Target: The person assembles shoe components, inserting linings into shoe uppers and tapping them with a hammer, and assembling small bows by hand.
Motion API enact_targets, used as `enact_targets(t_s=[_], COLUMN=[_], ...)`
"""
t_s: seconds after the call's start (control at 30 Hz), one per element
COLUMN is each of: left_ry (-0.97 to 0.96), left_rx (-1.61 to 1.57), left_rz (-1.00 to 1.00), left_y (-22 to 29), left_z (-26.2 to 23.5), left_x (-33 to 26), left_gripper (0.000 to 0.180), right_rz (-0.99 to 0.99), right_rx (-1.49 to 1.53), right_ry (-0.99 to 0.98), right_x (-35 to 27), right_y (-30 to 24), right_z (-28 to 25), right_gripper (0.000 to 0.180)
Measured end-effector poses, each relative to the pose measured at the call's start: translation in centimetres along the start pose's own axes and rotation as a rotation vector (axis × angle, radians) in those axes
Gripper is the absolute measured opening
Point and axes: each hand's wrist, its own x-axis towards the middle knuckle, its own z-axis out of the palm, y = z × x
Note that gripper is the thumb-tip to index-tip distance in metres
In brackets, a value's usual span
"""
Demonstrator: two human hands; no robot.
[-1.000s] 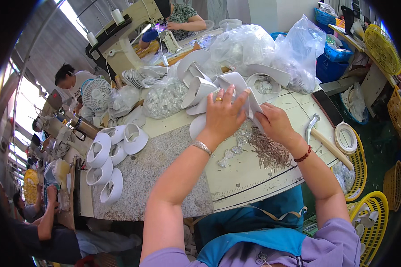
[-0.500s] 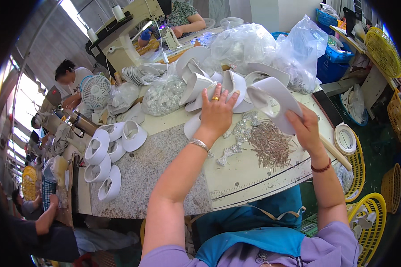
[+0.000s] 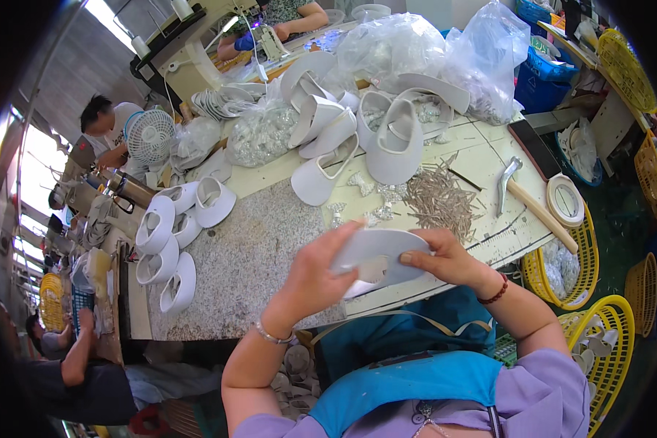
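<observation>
A white shoe upper [image 3: 387, 247] is held over the table's near edge, between my two hands. My right hand [image 3: 449, 255] pinches its right end, thumb on top. My left hand [image 3: 315, 271] is closed around the left end and slightly blurred; some of its fingers are hidden behind the upper. Just beyond lie several silvery glitter bows [image 3: 383, 196] and a pile of thin brownish sticks [image 3: 439, 198]. Several more white uppers [image 3: 396, 157] rest past these, some leaning on each other. Another group of white uppers [image 3: 174, 288] sits to the left.
A hammer [image 3: 536, 210] with a wooden handle lies at the right, beside a roll of tape [image 3: 565, 200]. Clear plastic bags [image 3: 394, 47] fill the back. A speckled board [image 3: 248, 248] covers the left tabletop. Yellow baskets [image 3: 613, 358] stand at the right; co-workers sit beyond.
My right hand has brought the upper from the far right toward me. My left hand has come back from the heaped uppers and taken its other end. The view has shifted slightly.
</observation>
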Motion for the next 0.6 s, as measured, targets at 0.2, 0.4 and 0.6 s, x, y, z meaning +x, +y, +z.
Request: enact_targets(t_s=[0.2, 0.4, 0.6], left_ry=[0.263, 0.3, 0.203], left_rx=[0.143, 0.511, 0.483], left_rz=[-0.458, -0.582, -0.147], left_y=[-2.4, -2.4, 1.0], left_z=[-3.9, -5.0, 1.2], left_x=[-4.5, -6.4, -0.1], left_gripper=[0.064, 0.059, 0.04], right_rz=[-0.375, -0.191, -0.192], right_rx=[-1.139, -1.293, -1.24], right_ry=[0.345, 0.418, 0.393], right_x=[1.1, 0.1, 0.2], right_y=[0.7, 2.6, 2.9], right_z=[-2.3, -4.0, -4.1], right_gripper=[0.034, 0.019, 0.006])
